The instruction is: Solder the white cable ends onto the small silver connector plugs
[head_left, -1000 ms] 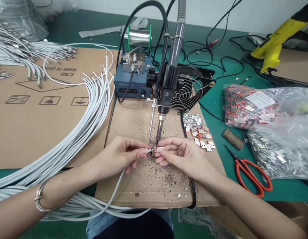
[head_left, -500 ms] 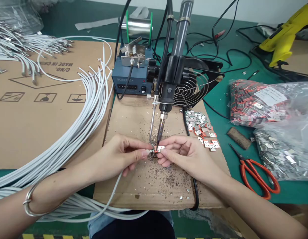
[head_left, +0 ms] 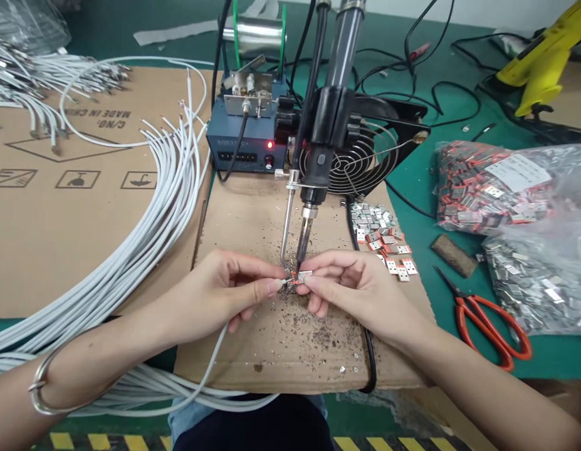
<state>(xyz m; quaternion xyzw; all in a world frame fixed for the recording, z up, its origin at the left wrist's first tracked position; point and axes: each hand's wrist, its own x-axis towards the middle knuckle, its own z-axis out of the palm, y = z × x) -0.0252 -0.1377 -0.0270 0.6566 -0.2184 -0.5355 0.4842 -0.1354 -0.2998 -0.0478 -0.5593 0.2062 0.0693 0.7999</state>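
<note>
My left hand (head_left: 243,288) pinches the stripped end of a white cable (head_left: 217,351), whose length hangs down from under the palm. Opposite it, my right hand (head_left: 346,285) grips a small USB connector (head_left: 306,274) with an orange insert between thumb and fingers. Cable end and connector meet under the tip of a mounted soldering iron (head_left: 304,235). A thin metal solder feed tube (head_left: 287,228) comes down beside the iron to the same spot. The exact contact at the joint is too small to make out.
A blue solder feeder (head_left: 243,141) with a solder spool (head_left: 259,37) stands behind, beside a fan (head_left: 365,156). White cables (head_left: 172,188) lie left. Loose connectors (head_left: 388,247), orange-handled scissors (head_left: 494,326), and bags of connectors (head_left: 497,188) and metal shells (head_left: 539,282) lie right. Dark specks litter the cardboard (head_left: 238,219).
A red light on the feeder has become bright. The camera view has shifted slightly. Both hands keep their hold at the iron tip, with the connector turned a little.
</note>
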